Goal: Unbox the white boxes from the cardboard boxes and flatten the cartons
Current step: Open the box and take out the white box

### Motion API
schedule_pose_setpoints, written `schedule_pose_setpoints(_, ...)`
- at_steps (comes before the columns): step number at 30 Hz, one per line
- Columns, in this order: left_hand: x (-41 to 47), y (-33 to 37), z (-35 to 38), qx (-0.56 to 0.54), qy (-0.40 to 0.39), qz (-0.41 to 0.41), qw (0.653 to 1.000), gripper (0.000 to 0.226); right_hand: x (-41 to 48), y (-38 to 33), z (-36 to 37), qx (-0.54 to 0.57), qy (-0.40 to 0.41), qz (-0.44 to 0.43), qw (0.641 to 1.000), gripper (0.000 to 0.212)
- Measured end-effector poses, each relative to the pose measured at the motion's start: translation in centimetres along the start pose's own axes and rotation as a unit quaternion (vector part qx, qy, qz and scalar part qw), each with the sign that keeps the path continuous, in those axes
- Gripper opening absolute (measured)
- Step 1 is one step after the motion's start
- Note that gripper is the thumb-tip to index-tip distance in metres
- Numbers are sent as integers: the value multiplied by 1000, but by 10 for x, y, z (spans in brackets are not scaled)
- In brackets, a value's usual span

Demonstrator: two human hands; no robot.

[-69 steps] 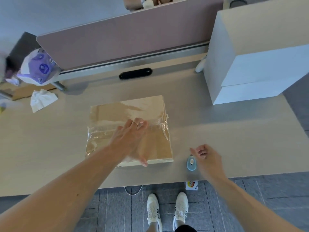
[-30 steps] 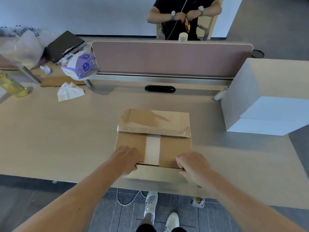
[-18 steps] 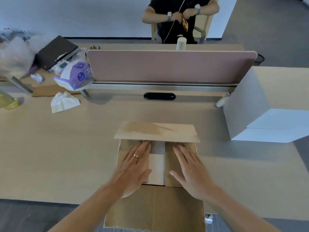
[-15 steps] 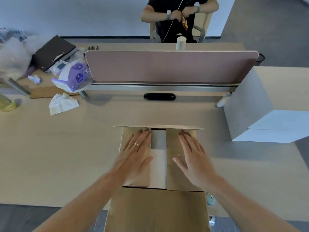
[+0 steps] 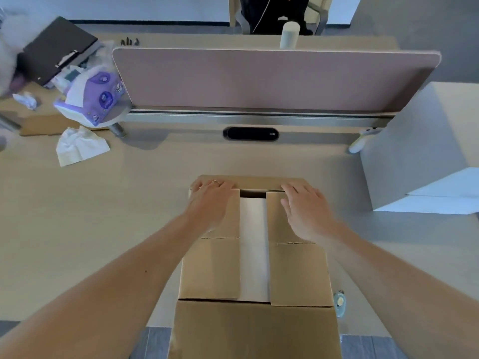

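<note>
Brown rectangular cardboard carton [image 5: 298, 273] is gripped at its far edge by curled left hand [image 5: 211, 203], smooth flap pressed by flat, spread right hand [image 5: 305, 213].

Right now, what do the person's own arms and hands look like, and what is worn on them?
The left hand wears a thin gold-coloured ring on one finger. The right hand wears nothing. No sleeves, watch or gloves show.

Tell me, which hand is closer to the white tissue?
Left. The left hand is on the carton's far-left corner, to the right of the tissue; the right hand lies farther right, past the carton's middle gap.
</note>
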State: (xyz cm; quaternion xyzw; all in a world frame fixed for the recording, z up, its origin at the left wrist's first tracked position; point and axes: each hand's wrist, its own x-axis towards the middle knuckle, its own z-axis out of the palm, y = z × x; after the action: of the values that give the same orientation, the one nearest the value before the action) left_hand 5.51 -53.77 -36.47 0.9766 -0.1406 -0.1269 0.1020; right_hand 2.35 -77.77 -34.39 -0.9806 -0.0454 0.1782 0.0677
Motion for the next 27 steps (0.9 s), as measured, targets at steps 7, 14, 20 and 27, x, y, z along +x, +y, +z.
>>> schedule_pose_setpoints(7, 11, -14, 8, -133, 40, -2, 990, 31, 31, 9, 3, 10, 28, -6, 1000, 27)
schedule_pose_setpoints(14, 14, -18, 10, -149, 48, 11, 988, 30, 36, 13, 3, 5, 25, -17, 1000, 34)
schedule_pose_setpoints(20, -10, -5, 8, -104, 73, 99, 987, 38, -7, 1, 16, 54, 87, -96, 990, 48)
schedule_pose_setpoints(27, -38, 20, 16, -23, -1, 118, 993, 61, -48, -16, 28, 1, 34, -88, 996, 94)
